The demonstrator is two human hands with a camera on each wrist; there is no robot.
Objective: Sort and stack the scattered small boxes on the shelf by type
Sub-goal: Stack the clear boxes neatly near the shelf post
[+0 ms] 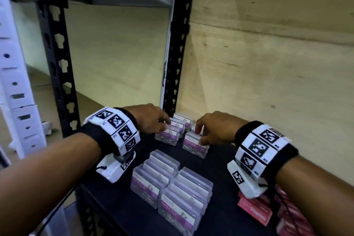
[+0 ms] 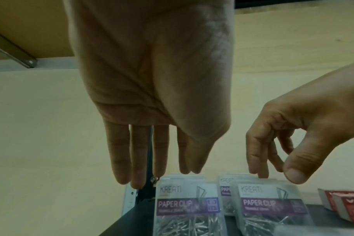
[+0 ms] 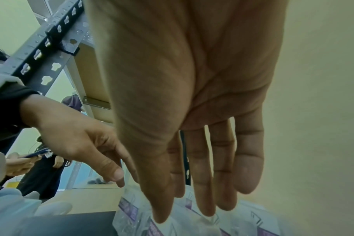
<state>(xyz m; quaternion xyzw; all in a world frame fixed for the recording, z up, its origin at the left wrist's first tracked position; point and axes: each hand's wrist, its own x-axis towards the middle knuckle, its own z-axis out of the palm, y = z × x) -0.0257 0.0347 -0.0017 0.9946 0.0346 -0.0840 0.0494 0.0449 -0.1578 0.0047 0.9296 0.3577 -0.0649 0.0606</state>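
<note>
My left hand [image 1: 151, 119] hung with fingers fairly straight over the back-left row of clear paper-clip boxes [image 1: 169, 134] on the shelf [image 1: 118, 201], its tips at their tops; whether it touched them I could not tell. My right hand [image 1: 212, 130] had thumb and fingers curled onto the top edge of the back-right box [image 1: 194, 144], just beside that row. Two more rows of clear boxes [image 1: 170, 184] stood nearer me, with red boxes [image 1: 254, 209] at the right. The boxes stood on edge and looked slick, so I judged that a careless nudge could topple a row, or a shallow pinch let one slip.
</note>
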